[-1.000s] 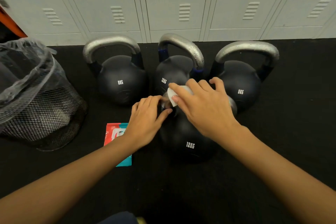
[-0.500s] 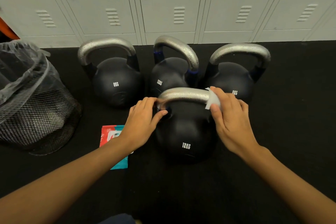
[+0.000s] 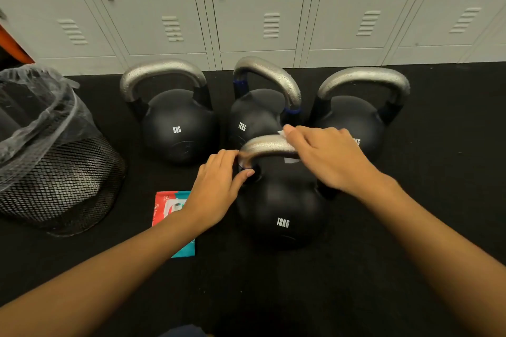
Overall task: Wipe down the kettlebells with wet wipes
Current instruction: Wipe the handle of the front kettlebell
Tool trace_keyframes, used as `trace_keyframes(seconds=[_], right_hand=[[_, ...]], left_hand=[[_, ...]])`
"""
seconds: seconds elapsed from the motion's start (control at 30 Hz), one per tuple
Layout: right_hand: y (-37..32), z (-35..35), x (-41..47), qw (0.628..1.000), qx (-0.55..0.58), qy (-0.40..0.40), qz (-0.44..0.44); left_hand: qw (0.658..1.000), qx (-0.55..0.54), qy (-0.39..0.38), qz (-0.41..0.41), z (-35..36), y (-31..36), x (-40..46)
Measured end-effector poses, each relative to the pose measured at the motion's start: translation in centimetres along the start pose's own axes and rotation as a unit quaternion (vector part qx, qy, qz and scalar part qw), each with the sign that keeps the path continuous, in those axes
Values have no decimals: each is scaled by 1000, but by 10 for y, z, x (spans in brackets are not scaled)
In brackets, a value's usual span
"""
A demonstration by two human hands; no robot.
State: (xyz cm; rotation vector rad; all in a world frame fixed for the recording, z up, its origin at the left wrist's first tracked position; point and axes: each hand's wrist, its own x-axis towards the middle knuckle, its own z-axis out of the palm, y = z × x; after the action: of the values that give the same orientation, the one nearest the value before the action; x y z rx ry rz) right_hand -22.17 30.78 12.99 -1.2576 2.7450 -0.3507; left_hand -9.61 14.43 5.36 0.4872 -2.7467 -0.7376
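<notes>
Black rubber floor [image 3: 410,268], grey lockers [image 3: 257,8] behind. Nearest 12KG kettlebell [image 3: 282,208] on floor: left hand [image 3: 216,194] gripping handle base, right hand [image 3: 328,156] pressing wet wipe [image 3: 290,160] around handle.

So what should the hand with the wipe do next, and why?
Probably slide the wet wipe leftward along the front kettlebell's handle. The right hand holds it at the handle's right part, the stretch toward the left hand lies bare, and the left hand steadies that end.
</notes>
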Motion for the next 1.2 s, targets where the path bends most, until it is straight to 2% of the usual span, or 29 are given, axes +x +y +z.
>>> trace_keyframes(seconds=[0.07,0.13,0.23,0.3,0.4,0.47,0.53,0.6,0.67,0.77,0.83,0.93,1.03,1.1,1.13,1.2], right_hand=[[20,-1,-6,986,156,-28,46],[37,7,-15,940,333,-21,74],[52,24,-27,902,425,-10,77],[56,30,-28,896,431,2,108],[55,26,-23,904,402,-10,144],[43,14,-21,922,364,0,129],[27,5,-18,971,232,9,64],[12,7,-13,996,54,72,-29],[-4,14,-9,990,-51,116,-53],[-16,28,-5,978,-118,163,-63],[-14,36,-4,966,-146,190,-94],[-6,36,-10,965,-131,206,-90],[9,37,-20,975,-46,216,-34],[23,42,-28,972,99,214,-2],[30,47,-33,956,200,213,6],[36,55,-42,902,380,204,35]], left_hand=[[1000,2,-2,-1,1,-1,0],[1000,3,1,3,2,-1,0],[1000,6,8,4,3,-2,0],[1000,6,8,4,4,-2,0],[1000,-1,5,-1,4,-3,0],[1000,-6,6,-1,4,-2,1],[1000,-8,6,-1,4,-1,1],[1000,-9,5,-3,4,-1,1],[1000,-11,4,-5,4,-1,1],[1000,-19,5,-7,3,0,1],[1000,-21,6,-7,3,0,0],[1000,-19,8,-1,3,-1,0],[1000,-10,9,3,2,-2,0],[1000,-11,11,4,2,-3,0],[1000,-11,13,6,3,-3,0],[1000,-11,15,7,4,-4,0]])
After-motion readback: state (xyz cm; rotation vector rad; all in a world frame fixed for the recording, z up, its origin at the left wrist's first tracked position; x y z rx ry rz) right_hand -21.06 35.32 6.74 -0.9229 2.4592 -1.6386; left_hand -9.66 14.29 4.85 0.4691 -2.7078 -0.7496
